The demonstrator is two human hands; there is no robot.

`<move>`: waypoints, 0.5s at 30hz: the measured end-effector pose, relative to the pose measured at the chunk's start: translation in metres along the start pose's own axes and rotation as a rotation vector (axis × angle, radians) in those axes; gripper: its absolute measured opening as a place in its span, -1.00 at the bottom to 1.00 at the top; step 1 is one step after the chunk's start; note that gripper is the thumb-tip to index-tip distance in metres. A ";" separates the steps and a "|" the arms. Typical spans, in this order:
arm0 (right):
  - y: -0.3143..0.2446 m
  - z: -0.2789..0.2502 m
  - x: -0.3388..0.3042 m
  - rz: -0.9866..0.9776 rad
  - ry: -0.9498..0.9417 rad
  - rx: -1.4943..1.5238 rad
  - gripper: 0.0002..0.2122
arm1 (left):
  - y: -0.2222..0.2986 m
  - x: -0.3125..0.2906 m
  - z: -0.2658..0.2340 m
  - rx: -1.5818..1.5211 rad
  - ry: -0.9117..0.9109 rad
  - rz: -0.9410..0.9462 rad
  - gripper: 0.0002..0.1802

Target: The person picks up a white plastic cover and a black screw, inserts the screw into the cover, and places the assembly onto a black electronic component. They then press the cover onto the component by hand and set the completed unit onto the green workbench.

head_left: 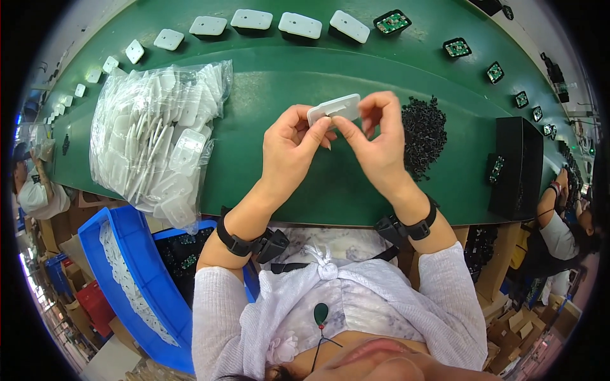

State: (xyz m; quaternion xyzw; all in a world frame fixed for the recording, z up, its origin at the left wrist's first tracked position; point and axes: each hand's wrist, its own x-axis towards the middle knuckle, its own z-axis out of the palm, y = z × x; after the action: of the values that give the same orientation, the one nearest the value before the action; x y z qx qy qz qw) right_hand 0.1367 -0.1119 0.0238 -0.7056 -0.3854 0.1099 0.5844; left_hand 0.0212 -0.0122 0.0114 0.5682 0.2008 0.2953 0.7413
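Observation:
Above the green table, a white plastic cover plate (337,108) with rounded corners is tilted between my two hands. My left hand (291,143) pinches its left end between thumb and fingers. The thumb of my right hand (379,136) presses the plate's lower edge, while the right fingers curl beside its right end; whether a small part sits under the thumbs I cannot make out. Close to my right hand lies a heap of small black plastic parts (424,136). Left of my hands, a clear plastic bag (159,136) is full of similar white cover plates.
Along the far edge of the green table (279,79) runs a row of black housings, some with white covers (300,25), others showing green circuit boards (392,23). A black box (516,168) stands at right. A blue bin (136,279) is at lower left. Other people sit at both sides.

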 end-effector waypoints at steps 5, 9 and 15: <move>-0.002 -0.021 0.015 -0.098 -0.179 -0.042 -0.71 | 0.003 0.000 -0.001 -0.003 -0.034 -0.051 -0.87; -0.004 -0.024 0.016 0.086 -0.304 -0.030 -0.75 | 0.001 -0.002 -0.002 0.041 -0.070 -0.068 -0.86; -0.011 -0.027 0.017 0.234 -0.365 0.041 -0.78 | 0.006 -0.002 -0.006 0.049 -0.132 -0.106 -0.85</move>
State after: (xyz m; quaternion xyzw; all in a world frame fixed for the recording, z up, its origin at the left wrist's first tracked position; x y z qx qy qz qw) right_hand 0.1600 -0.1200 0.0471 -0.7017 -0.3982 0.3108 0.5025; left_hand 0.0146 -0.0082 0.0154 0.5930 0.1882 0.2125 0.7535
